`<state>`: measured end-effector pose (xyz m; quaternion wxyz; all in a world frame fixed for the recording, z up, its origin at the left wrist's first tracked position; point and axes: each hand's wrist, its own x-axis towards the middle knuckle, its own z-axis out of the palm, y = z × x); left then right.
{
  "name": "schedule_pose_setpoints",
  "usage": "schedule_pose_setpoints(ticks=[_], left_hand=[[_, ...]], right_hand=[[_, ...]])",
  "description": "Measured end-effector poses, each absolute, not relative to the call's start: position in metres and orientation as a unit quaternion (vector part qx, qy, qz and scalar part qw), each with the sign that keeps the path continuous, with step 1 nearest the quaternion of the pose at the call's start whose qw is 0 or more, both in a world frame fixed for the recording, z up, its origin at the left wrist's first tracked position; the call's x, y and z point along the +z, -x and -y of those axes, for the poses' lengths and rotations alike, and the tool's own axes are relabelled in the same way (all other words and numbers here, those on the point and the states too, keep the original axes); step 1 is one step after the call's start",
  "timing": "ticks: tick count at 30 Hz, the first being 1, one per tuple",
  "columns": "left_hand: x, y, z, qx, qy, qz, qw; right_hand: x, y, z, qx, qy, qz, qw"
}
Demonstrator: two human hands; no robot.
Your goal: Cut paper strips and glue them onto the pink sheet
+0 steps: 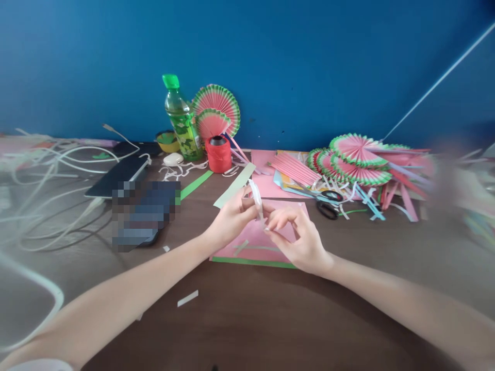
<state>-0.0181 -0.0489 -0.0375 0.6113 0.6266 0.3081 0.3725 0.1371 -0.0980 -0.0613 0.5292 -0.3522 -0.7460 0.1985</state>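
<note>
My left hand is closed around a narrow whitish ring that looks like a roll of tape, seen nearly edge-on. At its lower edge, the thumb and forefinger of my right hand are pinched together; what lies between those fingertips is too small to make out. Both hands are above a pink sheet of paper with a green strip along its near edge. Short pale green strips lie on the sheet. A longer pale green paper strip lies just beyond my left hand.
Black-handled scissors lie right of the sheet, near pleated pink-and-green paper fans. Behind stand a green-capped bottle and a red spool of ribbon. White cables tangle at left beside a dark device. A blue wall closes the back.
</note>
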Motion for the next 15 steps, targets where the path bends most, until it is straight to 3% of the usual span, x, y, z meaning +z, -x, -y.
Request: schedule_pose_setpoints(ticks=[9, 15], left_hand=[[-0.0404, 0.0181, 0.0434, 0.369, -0.616, -0.233, 0.656], [-0.0444, 0.0194, 0.0418, 0.361, -0.648, -0.24, 0.626]], right_hand=[[-0.0593, -0.1374, 0.0959, 0.235, 0.354, 0.709, 0.563], [-0.0572, -0.1364, 0.096, 0.244, 0.333, 0.707, 0.574]])
